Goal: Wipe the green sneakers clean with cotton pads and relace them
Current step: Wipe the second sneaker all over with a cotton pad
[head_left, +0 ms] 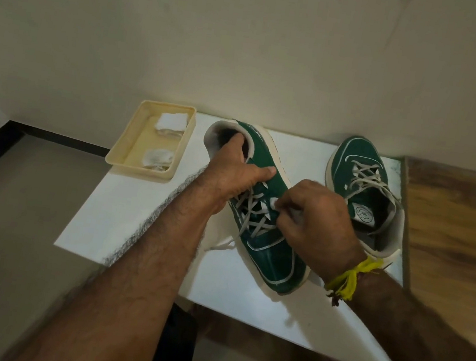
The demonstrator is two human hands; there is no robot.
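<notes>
Both forearms come in from the bottom edge; right wrist has a yellow thread band [350, 277]. Left hand [234, 164] steadies the near sneaker [268, 258]: fingers hooked into the collar at the heel, thumb lying along the green side panel. Right hand [314, 218] has its fingers curled, pinching a small white cotton pad [274, 203] against the upper right next to the laces [252, 213]. Near sneaker lies tilted on the white table [132, 226], toe toward the camera, heel toward the wall, still laced, one lace end trailing onto the table. Second sneaker [362, 179] sits well apart on the right side of the table, also laced, untouched. Cream tray [131, 147] at the table's left rear corner holds two more pads [171, 122]. Read: wiping step, first shoe, eyelet area; relacing not started. Next move likely needs short strokes along the eyelet row and side panel without snagging the crossed laces, left hand keeping the shoe from rocking. Can't tell how dirty the pad is, mostly hidden by the fingers.
</notes>
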